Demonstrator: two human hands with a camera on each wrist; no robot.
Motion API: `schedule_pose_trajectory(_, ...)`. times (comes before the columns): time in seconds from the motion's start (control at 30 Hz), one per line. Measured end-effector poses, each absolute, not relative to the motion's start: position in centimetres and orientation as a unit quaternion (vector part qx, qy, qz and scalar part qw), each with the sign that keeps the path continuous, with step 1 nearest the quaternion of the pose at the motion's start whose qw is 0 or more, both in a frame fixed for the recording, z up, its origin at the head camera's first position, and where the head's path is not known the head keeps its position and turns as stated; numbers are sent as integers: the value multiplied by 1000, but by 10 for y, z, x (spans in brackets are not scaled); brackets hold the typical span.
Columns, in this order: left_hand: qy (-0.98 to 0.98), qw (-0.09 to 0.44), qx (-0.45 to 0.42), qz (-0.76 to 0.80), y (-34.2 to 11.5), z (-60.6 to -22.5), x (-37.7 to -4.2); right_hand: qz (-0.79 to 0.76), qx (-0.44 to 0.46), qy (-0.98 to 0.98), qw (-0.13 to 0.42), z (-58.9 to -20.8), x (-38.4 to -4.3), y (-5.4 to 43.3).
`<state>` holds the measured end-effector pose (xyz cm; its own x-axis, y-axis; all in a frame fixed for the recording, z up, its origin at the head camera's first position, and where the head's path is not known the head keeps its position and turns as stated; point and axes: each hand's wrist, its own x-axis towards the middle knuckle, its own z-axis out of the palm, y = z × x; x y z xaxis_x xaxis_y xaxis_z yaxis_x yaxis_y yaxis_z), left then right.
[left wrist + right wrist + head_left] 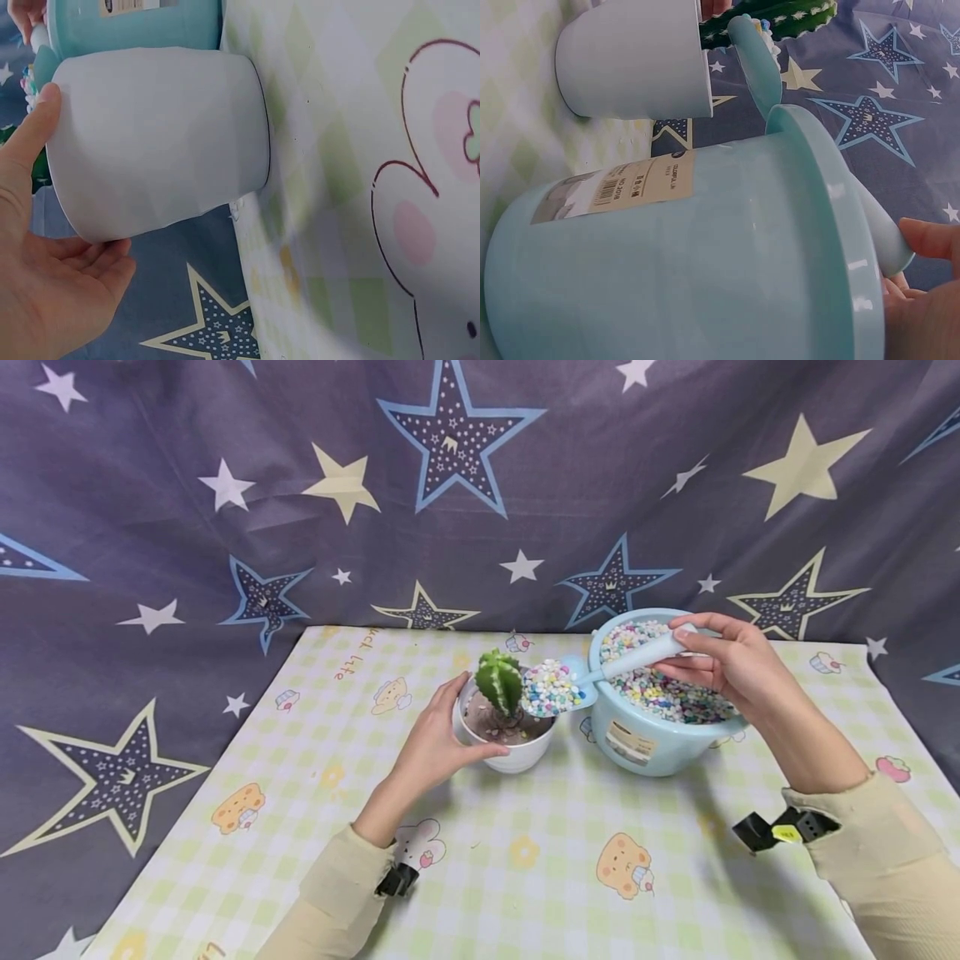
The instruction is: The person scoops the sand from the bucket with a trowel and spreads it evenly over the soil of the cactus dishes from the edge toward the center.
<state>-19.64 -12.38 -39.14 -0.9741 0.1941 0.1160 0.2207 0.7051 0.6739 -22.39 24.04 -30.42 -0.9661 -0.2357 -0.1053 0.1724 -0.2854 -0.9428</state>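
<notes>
Scoop (pixel 633 661) slants over the near-left rim of the bucket (pixel 684 748), its bowl heaped with mixed-colour pebbles (pixel 552 687) and held at the right edge of the pot (pixel 517 759), just beside the cactus (pixel 498 681); whether the bowl touches the plant, I cannot tell. The right hand (pixel 738 664) pinches the handle near its end, above the bucket. The left hand (pixel 438 735) grasps the pot from the left, thumb along the near rim, other fingers round the far side. White and smooth, the pot is on the cloth (pixel 525 806), and the cactus, green with pale tufts, rises from brown soil (pixel 485 723) inside it. To the right of the pot stands the light blue bucket, holding more of the pebbles, with a label (pixel 630 743) on its near side. The cloth is green and white check with cartoon prints; behind it hangs a dark curtain (pixel 570 468) patterned with stars
</notes>
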Motion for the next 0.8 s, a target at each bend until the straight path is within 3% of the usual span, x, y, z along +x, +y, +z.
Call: schedule_pose_trajectory(0.8,-925,20,-108,-365,-121,-392,-196,-811,-35,574,106,-303,-222,239)
